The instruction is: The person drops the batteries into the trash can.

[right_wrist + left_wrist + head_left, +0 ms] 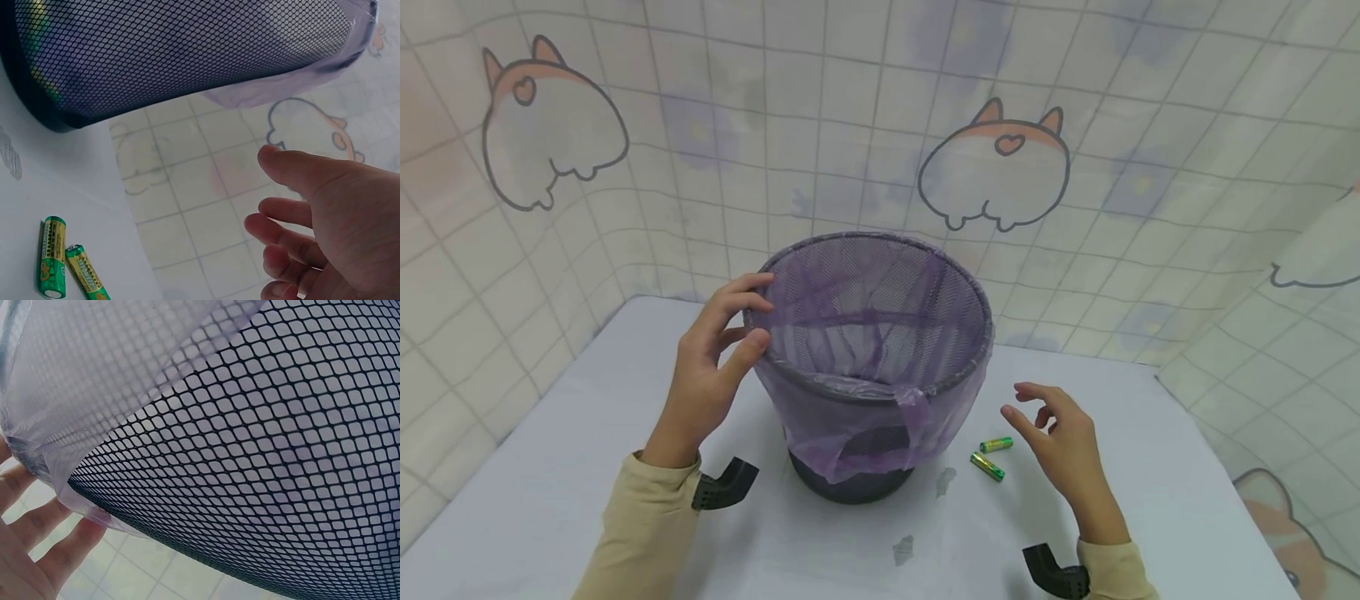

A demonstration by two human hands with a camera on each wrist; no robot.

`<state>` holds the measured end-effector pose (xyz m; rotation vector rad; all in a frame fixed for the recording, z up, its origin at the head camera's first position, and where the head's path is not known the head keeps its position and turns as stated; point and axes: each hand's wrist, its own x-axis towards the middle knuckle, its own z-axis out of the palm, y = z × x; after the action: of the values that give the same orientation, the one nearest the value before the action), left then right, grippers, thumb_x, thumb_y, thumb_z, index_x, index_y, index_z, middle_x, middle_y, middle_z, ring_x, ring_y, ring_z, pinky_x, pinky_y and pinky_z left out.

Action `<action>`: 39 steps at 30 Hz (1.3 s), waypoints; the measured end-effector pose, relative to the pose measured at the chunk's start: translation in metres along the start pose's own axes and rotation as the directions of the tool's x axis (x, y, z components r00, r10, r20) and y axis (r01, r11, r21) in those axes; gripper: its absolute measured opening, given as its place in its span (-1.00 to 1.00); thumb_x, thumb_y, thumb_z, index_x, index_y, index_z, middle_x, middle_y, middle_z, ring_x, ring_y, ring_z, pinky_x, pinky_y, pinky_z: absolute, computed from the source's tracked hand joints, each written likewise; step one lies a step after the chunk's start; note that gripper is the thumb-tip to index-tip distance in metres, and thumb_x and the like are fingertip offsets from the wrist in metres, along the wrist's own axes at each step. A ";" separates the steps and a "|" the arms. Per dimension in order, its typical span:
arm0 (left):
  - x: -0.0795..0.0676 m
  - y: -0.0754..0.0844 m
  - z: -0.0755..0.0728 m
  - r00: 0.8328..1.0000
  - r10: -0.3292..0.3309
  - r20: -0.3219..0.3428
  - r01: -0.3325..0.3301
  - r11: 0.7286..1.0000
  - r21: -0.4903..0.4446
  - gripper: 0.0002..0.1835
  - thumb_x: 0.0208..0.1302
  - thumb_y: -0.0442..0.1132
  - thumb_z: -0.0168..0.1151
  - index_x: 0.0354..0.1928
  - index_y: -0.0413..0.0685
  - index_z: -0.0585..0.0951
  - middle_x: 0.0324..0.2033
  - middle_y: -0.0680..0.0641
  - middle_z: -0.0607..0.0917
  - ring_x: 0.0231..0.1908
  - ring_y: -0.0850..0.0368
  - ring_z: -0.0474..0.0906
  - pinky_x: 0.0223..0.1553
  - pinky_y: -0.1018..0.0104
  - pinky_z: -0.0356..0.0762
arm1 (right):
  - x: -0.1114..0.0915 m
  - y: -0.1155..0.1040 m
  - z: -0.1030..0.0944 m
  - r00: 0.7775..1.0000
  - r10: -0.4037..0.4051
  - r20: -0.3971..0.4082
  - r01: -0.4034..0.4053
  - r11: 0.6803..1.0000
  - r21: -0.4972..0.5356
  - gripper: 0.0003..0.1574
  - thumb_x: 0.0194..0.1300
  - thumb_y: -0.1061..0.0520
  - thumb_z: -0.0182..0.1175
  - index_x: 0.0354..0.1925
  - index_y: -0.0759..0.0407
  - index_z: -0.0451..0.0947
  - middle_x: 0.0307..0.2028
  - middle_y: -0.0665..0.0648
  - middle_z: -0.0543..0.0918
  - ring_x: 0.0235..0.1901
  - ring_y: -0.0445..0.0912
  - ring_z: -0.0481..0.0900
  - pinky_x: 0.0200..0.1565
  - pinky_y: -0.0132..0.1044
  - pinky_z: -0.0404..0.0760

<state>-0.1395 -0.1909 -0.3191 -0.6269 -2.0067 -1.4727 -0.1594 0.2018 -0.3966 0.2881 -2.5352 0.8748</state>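
A black mesh wastebasket (850,492) stands on the white table, lined with a thin purple plastic bag (880,321) folded over its rim. At the left side of that rim, my left hand (707,358) holds the lined edge with its fingers and thumb. In the left wrist view the fingertips (81,540) rest against the bag's folded edge. Two green-and-yellow batteries, a nearer battery (987,466) and a farther battery (996,444), lie right of the basket. My right hand (1063,446) hovers just right of them, fingers loosely bent, holding nothing.
Several yellow-green shapes (39,37) show through the mesh low in the basket. Grey marks (903,550) lie on the tabletop (820,558) in front. A grid-patterned curtain (850,100) with cartoon animals surrounds the table's back and sides.
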 end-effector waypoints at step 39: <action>0.000 -0.002 0.000 1.000 -0.003 0.000 0.003 1.000 0.005 -0.74 0.33 -0.33 0.07 0.03 -0.21 0.51 0.30 -0.02 0.45 0.37 0.09 0.29 0.06 0.41 0.44 | -0.006 0.029 0.019 0.950 0.156 0.269 -0.155 0.988 -0.028 -0.57 0.22 0.11 0.31 0.08 0.08 0.58 -0.08 0.16 0.66 -0.36 -0.14 0.37 -0.42 -0.39 0.34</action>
<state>-0.1405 -0.1918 -0.3202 -0.6223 -2.0120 -1.4685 -0.1705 0.2129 -0.4282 0.2206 -2.8458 0.9419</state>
